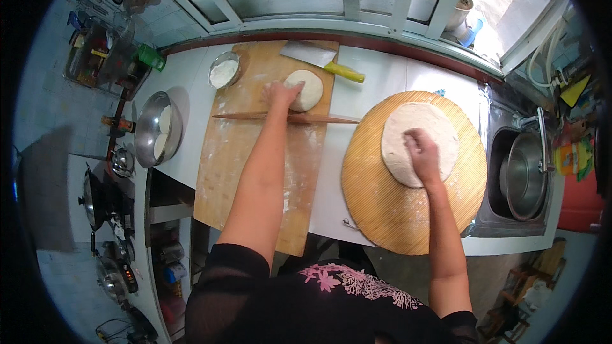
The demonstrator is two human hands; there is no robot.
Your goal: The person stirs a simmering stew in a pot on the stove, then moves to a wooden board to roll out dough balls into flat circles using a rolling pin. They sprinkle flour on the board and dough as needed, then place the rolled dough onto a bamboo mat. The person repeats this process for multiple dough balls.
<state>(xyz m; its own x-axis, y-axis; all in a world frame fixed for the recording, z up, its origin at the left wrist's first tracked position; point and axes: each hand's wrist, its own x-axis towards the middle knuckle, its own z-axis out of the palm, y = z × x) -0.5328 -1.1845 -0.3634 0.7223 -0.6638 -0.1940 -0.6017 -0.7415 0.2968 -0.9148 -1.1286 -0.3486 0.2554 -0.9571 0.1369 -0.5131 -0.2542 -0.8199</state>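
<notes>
My left hand point(282, 94) rests at the left edge of a round piece of dough point(307, 91) on the floured wooden board point(224, 162), its thumb on the dough. A tapered wooden rolling pin point(306, 118) lies crosswise just below, passing under my left forearm. Over a large flat round of dough point(406, 119) is my right hand point(423, 150), slightly blurred, fingers curled; whether it touches the dough I cannot tell. That round lies on a ribbed round mat point(373, 191). A cleaver point(311, 53) with a yellow-green handle lies at the board's far edge.
A glass bowl of flour point(224, 70) stands at the board's upper left. Further left, a steel bowl point(174, 129) holds pale dough pieces. To the right is a sink point(495, 167) with a metal basin point(526, 177) in it. A window frame point(306, 21) runs behind the counter.
</notes>
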